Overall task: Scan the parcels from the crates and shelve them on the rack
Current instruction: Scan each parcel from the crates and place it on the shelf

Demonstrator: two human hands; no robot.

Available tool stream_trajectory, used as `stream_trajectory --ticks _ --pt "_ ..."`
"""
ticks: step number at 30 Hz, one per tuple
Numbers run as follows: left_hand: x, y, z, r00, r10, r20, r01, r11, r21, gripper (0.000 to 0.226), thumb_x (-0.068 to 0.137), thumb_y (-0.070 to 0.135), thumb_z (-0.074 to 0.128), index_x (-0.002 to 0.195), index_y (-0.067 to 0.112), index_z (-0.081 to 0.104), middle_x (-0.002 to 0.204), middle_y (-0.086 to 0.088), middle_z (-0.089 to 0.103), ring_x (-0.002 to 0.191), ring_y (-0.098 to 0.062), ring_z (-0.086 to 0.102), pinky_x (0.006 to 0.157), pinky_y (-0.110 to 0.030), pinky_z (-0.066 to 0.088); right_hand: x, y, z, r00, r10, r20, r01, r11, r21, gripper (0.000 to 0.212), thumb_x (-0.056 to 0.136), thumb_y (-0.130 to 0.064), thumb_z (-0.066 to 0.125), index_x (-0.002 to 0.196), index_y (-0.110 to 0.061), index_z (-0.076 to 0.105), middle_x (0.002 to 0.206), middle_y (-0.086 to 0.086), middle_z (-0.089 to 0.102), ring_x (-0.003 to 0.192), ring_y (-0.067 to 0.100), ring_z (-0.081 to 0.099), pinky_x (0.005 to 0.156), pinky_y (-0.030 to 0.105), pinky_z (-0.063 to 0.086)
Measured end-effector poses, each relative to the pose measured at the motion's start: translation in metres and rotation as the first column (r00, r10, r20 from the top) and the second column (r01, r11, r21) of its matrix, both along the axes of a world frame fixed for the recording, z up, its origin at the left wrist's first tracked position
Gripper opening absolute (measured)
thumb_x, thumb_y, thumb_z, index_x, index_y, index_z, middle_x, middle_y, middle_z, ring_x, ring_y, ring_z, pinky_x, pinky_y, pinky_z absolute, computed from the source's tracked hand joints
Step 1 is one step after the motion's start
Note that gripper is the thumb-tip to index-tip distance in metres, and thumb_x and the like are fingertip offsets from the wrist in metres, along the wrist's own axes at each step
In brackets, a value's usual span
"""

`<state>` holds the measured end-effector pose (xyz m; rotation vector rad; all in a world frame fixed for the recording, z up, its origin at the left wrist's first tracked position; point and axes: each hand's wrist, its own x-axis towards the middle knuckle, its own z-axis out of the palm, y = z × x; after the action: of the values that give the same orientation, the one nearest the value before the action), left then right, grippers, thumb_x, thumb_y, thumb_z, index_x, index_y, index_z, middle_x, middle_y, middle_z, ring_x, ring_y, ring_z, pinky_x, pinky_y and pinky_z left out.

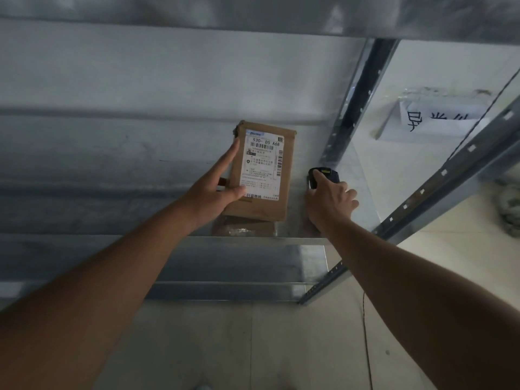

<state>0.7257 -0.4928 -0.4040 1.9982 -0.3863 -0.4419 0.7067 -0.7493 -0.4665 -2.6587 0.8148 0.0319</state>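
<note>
Left hand (216, 192) grasping brown parcel (263, 170) by its left edge, thumb across white label (260, 167), fingers along the side. Parcel held over metal rack shelf (295, 249), above a second brown parcel (247, 228) lying there. Right hand (330, 204) clenched around black scanner (323, 177), just beside parcel. Paper sign (439, 119) on wall behind rack upright (349, 105).

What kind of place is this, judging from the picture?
Probably a parcel depot or courier pick-up station. A cardboard parcel with a printed barcode shipping label is held by the left hand at a bare galvanised steel rack, while the right hand grips a black handheld scanner. A paper sign hangs on the wall.
</note>
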Motion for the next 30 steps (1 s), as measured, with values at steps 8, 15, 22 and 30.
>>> stream_trajectory --ticks 8,15,22,30 --pt "-0.027 0.011 0.021 0.994 0.104 -0.026 -0.104 0.995 0.008 0.094 0.104 0.021 0.063 0.152 0.073 0.001 0.163 0.005 0.041 0.102 0.001 0.062 0.076 -0.023 0.051 -0.028 0.013 0.045 0.983 -0.057 0.172 0.0 0.948 0.318 0.057 0.101 -0.04 0.058 0.157 -0.039 0.047 0.137 0.014 0.065 0.119 0.039 0.055 0.097 0.044 0.045" --pt "-0.073 0.026 0.056 0.974 0.207 -0.097 -0.204 0.978 0.034 0.095 0.104 0.019 0.065 0.152 0.073 0.003 0.157 -0.003 0.051 0.104 -0.003 0.061 0.085 -0.039 0.054 -0.066 0.027 0.087 0.988 -0.086 0.128 -0.003 0.821 0.571 0.041 0.102 -0.043 0.052 0.138 -0.026 0.061 0.111 0.007 0.07 0.093 0.028 0.066 0.079 0.039 0.053" --pt "-0.117 0.057 0.086 0.982 0.175 -0.077 -0.172 0.984 0.047 0.097 0.103 0.017 0.065 0.152 0.073 0.003 0.16 -0.004 0.047 0.107 -0.007 0.059 0.111 -0.059 0.047 -0.111 0.054 0.12 0.93 -0.327 -0.17 0.269 0.288 0.919 0.037 0.109 -0.043 0.047 0.103 -0.009 0.062 0.105 0.016 0.063 0.097 0.034 0.064 0.083 0.039 0.05" --pt "-0.152 0.117 0.102 0.996 0.083 -0.015 -0.081 0.993 0.085 0.098 0.102 0.011 0.066 0.156 0.067 0.006 0.161 -0.004 0.047 0.13 -0.028 0.061 0.108 -0.05 0.048 -0.187 0.129 0.137 0.886 -0.401 -0.234 0.147 -0.236 0.961 0.05 0.109 -0.037 0.034 0.135 -0.002 0.058 0.109 0.024 0.067 0.097 0.04 0.065 0.084 0.052 0.052"
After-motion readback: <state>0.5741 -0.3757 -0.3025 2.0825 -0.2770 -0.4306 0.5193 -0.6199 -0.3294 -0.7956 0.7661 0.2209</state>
